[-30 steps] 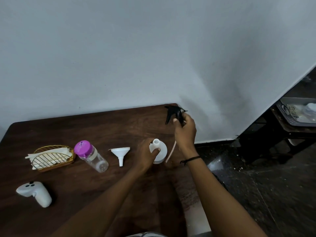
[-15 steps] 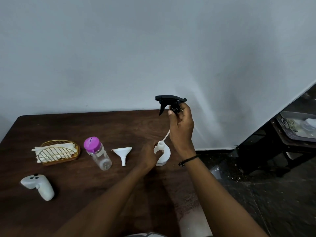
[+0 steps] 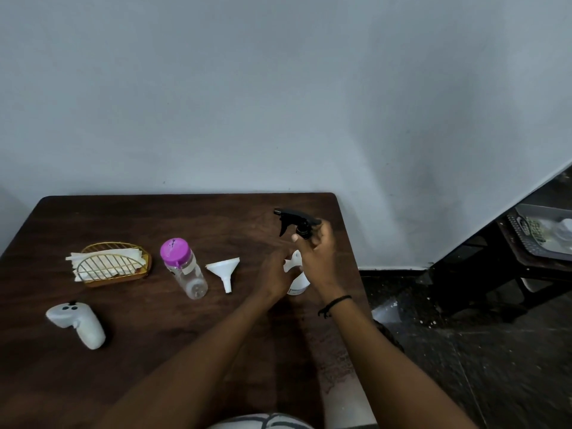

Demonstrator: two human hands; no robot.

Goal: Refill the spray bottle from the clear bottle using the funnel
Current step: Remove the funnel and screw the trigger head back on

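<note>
Dark wooden table (image 3: 154, 351) fills the lower left of the frame, and since half a second ago the right hand (image 3: 318, 258) has lowered the black trigger head (image 3: 294, 222) it grips toward the tabletop. At centre the left hand (image 3: 274, 277) holds the white spray bottle (image 3: 297, 278), its label unreadable, with the funnel (image 3: 225, 270) and the purple-capped clear bottle (image 3: 185, 270) left of it.
</note>
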